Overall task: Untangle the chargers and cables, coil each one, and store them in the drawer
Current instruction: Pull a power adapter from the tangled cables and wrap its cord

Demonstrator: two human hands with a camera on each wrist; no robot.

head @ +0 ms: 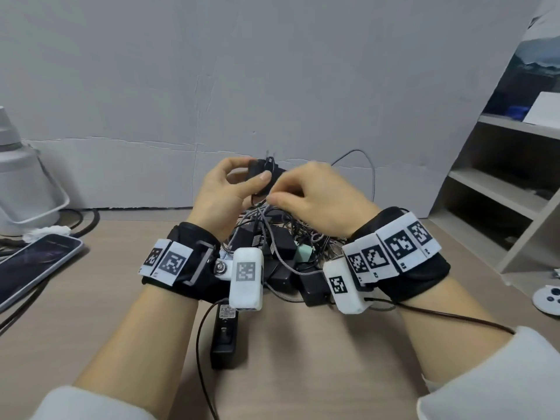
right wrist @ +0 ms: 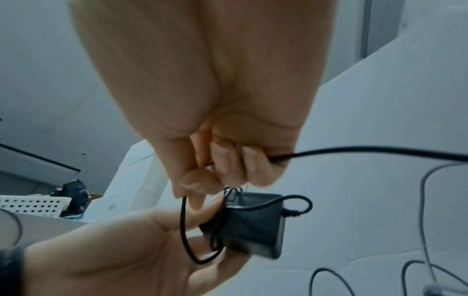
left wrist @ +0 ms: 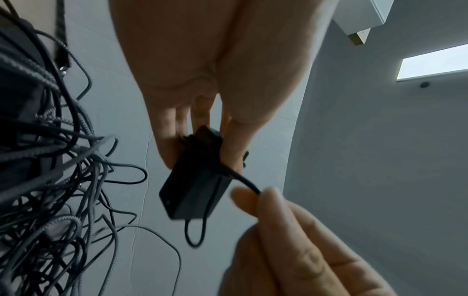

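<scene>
Charger gripped in left hand, right hand pinching its cable.

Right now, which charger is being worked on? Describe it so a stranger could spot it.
Above the tangled cable pile on the wooden desk, the left hand holds a black power adapter. Unlike the adapters lying in the pile, it is lifted and has its thin black cord looped round it.

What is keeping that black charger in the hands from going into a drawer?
No drawer shows. The black charger rests in the left hand; its black cable, pinched by the right hand, is only partly wound.
</scene>
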